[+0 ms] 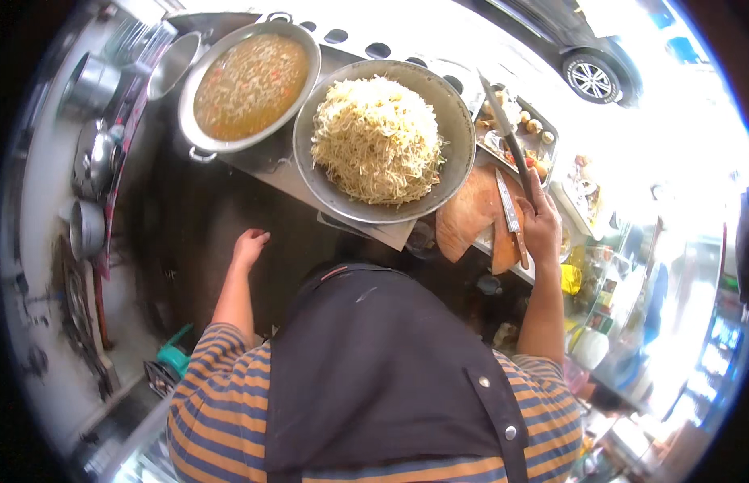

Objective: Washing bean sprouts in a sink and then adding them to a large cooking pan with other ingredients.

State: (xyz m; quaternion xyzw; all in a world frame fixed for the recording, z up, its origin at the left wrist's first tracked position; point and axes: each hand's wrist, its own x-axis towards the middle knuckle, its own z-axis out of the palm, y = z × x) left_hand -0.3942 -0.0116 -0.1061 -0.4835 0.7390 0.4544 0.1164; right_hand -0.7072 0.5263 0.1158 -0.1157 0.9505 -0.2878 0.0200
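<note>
My right hand [542, 226] grips the dark handle of a long utensil [501, 118], whose grey metal end points up and away. Below it, a knife with a wooden handle [508, 202] lies on a worn wooden chopping board [471, 208]. My left hand [251, 246] hangs beside my body over the dark floor, fingers loosely curled, with no object visible in it. Ahead of me stands a wide metal pan [459, 142] heaped with bean sprouts [377, 142]. Left of that pan, a two-handled pot [187, 115] contains a brothy stew with pale and orange bits [254, 84].
Beyond the board sits a metal tray [552, 148] with onions and other vegetables. A white tray [585, 193] holds food scraps. Steel pots [88, 226] line a shelf on the left. Outside, a parked car [598, 75] is visible past the counter.
</note>
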